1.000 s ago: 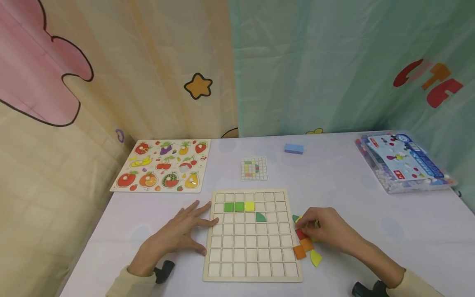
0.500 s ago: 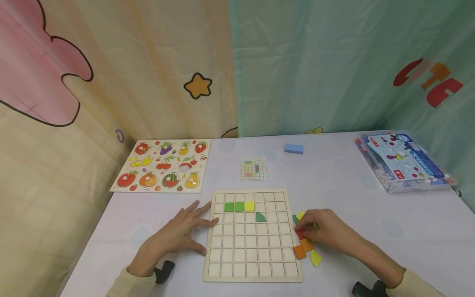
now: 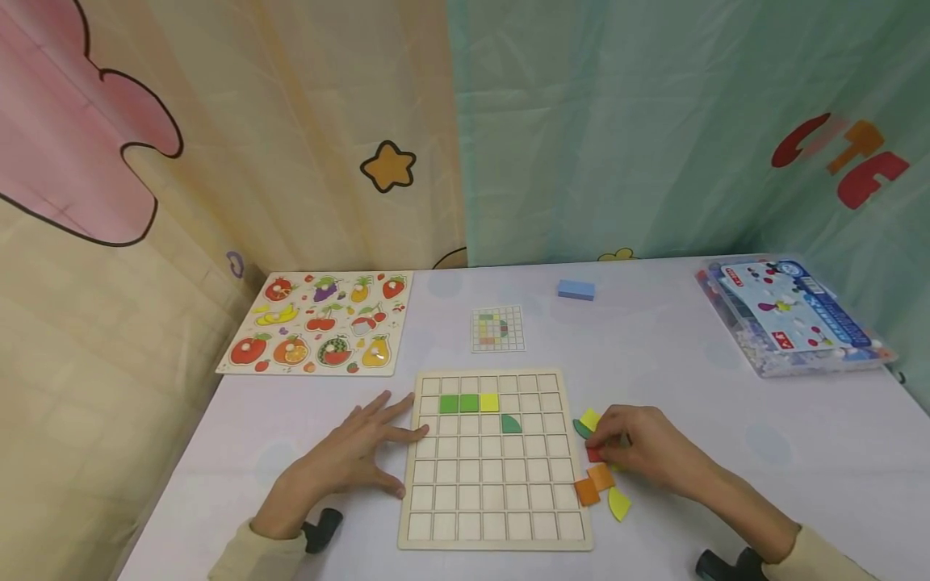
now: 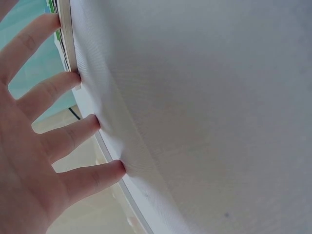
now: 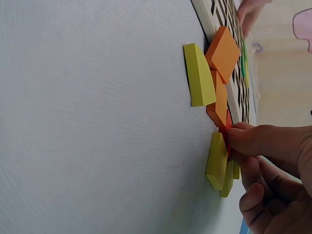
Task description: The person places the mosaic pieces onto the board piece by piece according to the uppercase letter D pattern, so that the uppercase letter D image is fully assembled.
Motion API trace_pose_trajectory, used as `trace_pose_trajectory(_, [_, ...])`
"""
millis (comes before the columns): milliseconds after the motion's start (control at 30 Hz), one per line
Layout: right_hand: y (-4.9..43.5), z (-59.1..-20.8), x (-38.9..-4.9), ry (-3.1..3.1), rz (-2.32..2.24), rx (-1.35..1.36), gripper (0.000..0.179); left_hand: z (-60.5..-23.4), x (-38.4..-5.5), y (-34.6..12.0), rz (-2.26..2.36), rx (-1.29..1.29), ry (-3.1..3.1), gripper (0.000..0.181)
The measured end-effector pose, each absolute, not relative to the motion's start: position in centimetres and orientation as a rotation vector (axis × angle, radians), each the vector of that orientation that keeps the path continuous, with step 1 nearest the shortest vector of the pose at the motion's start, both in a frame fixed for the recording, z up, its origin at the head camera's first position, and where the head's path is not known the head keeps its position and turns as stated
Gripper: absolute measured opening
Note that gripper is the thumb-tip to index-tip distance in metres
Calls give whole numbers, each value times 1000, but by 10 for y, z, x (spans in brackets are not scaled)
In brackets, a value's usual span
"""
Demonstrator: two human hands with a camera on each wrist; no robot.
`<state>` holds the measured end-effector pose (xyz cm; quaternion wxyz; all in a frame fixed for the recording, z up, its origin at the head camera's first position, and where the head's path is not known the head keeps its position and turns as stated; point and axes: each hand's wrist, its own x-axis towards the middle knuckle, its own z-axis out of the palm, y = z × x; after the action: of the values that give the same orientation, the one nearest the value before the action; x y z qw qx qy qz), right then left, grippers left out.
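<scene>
A wooden grid board [image 3: 468, 476] lies flat in the middle of the head view, with two green squares [image 3: 459, 403], a yellow square [image 3: 490, 403] and a dark green quarter-circle [image 3: 512, 424] in its cells. At its left edge my left hand [image 3: 359, 448] rests with fingers spread, thumb and a fingertip right at the rim. My right hand [image 3: 643, 442] is at the loose tiles on the board's right side. Its thumb and index finger pinch a red tile [image 5: 229, 124], partly hidden by the fingers. Orange squares [image 3: 594, 482] and yellow tiles [image 5: 200, 75] lie around it.
Behind the board lies a small pattern card [image 3: 497, 329]. A fruit puzzle board [image 3: 312, 327] is at the back left, a blue block [image 3: 576, 290] at the back. A clear plastic box [image 3: 792, 315] stands at the back right. Curtains hang behind the table.
My right hand has shifted slightly right with the red tile, away from the board's edge. More of the yellow and dark green tiles beyond it now shows. My left hand stays put.
</scene>
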<state>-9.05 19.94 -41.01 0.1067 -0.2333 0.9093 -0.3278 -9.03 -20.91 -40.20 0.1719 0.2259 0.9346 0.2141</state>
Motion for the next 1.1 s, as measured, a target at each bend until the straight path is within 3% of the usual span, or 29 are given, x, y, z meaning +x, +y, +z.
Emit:
trace_pose_trajectory(667, [201, -411, -89, 2721, -833, -704, 25, -401, -91, -210, 617, 657, 2647, 80])
trace_pose_trajectory(1100, [184, -407, -92, 2701, -1020, -783, 22, -402, -91, -209, 597, 650, 2650, 80])
